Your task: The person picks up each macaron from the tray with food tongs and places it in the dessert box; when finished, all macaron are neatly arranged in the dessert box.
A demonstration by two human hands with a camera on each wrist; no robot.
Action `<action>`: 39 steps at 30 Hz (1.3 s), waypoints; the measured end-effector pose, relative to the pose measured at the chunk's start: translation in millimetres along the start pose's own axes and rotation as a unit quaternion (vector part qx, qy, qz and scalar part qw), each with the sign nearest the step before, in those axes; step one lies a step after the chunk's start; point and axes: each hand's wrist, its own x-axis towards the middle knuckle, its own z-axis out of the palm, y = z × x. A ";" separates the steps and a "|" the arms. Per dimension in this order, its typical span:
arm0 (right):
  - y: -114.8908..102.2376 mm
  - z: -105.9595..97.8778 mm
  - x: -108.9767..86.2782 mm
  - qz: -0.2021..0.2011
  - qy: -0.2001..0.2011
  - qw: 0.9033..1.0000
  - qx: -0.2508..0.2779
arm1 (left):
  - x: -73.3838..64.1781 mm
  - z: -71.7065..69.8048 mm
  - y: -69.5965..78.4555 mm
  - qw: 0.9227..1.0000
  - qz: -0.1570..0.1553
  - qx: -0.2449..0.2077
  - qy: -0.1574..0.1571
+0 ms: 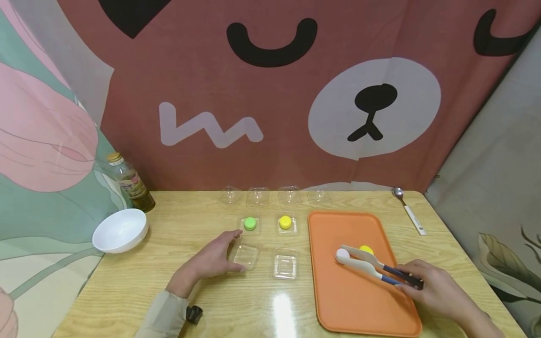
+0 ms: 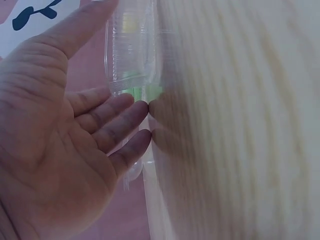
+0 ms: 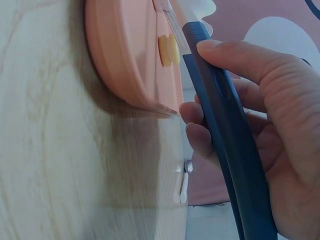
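My right hand [image 1: 439,286] grips tongs [image 1: 386,273] with dark blue handles and pale tips. Those tips stand around a whitish macaron [image 1: 342,255] on the orange tray [image 1: 351,300]; whether they press on it I cannot tell. Just behind them on the tray is a yellow macaron [image 1: 366,249], also visible in the right wrist view. My left hand [image 1: 213,258] rests on the table with loosely spread fingers, beside a clear plastic box [image 1: 246,256]. A second clear box [image 1: 285,266] stands to its right. Farther back, a green macaron [image 1: 250,223] and a yellow macaron [image 1: 285,222] sit in clear boxes.
Several clear plastic pieces [image 1: 258,196] line the table's back edge. At the far left are a white bowl [image 1: 120,231] and a bottle [image 1: 133,183] with a yellow cap. A spoon [image 1: 409,211] with a white handle lies behind the tray to the right.
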 end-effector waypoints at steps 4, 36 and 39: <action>0.1 1.4 -0.5 -0.004 0.005 1.000 0.001 | 0.2 -0.9 0.0 1.000 0.015 0.010 -0.013; 1.5 -0.3 1.4 -0.071 0.083 0.994 0.019 | -6.8 -6.3 -0.5 0.999 0.015 0.011 -0.028; 1.2 -3.4 5.5 -0.090 0.096 0.991 0.015 | -6.1 -7.0 0.3 1.000 0.005 0.007 -0.027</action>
